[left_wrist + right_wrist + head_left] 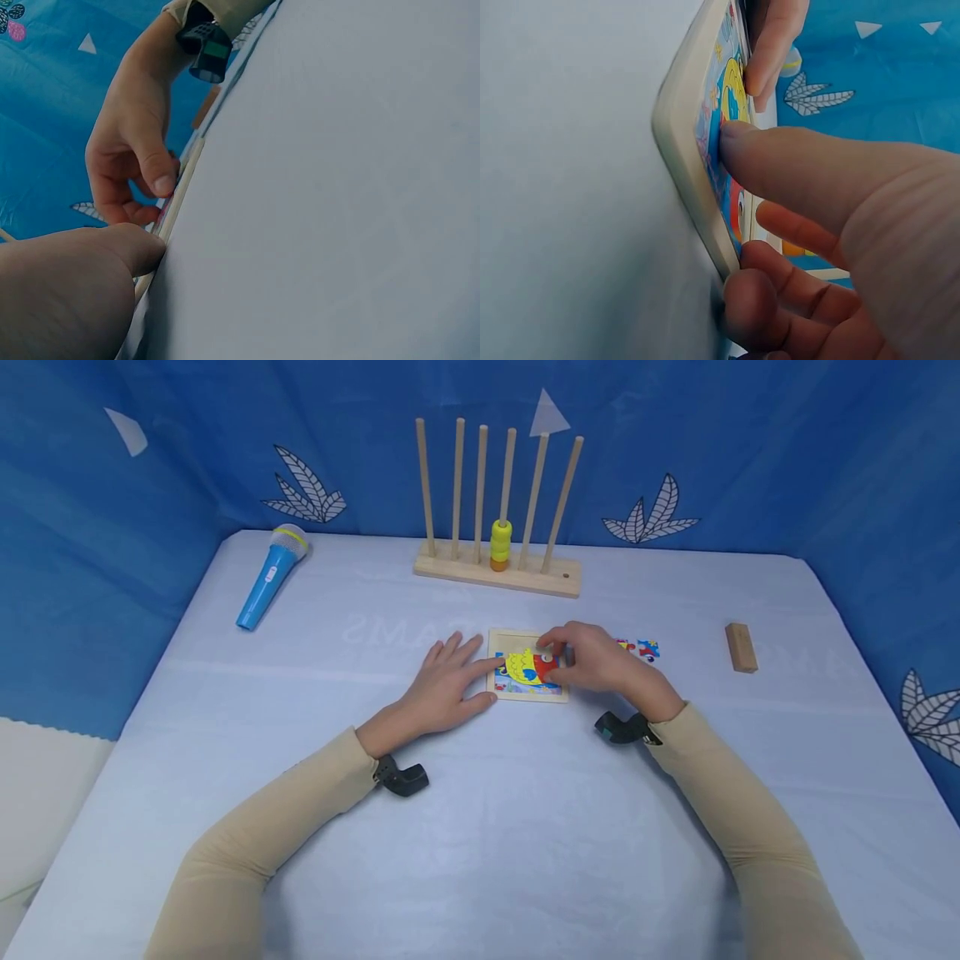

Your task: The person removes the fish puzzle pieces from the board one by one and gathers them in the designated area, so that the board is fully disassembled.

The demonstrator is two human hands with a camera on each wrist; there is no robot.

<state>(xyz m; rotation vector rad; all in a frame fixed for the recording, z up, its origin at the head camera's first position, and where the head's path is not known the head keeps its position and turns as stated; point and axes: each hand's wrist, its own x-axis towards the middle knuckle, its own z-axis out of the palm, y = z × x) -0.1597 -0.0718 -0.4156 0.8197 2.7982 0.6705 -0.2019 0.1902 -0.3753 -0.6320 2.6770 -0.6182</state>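
A shallow wooden puzzle tray [529, 697] lies on the table, holding a picture of a yellow fish [517, 670] with a red head. My left hand [441, 693] has its fingers spread; the index fingertip touches the fish's tail side and the thumb rests by the tray's lower left corner. At the red head, my right hand [597, 660] curls thumb and index finger about a puzzle piece [544, 665]. In the right wrist view, the right thumb [780, 154] touches the picture while other fingers bend beside the tray's rim. The piece's outline is partly hidden.
Loose puzzle pieces [649, 649] lie right of the tray, partly behind the right hand. A wooden block [741, 648] sits farther right. Behind stands a pegged wooden rack [480, 573] with yellow and orange beads [500, 543]. A blue toy microphone [268, 581] lies at back left.
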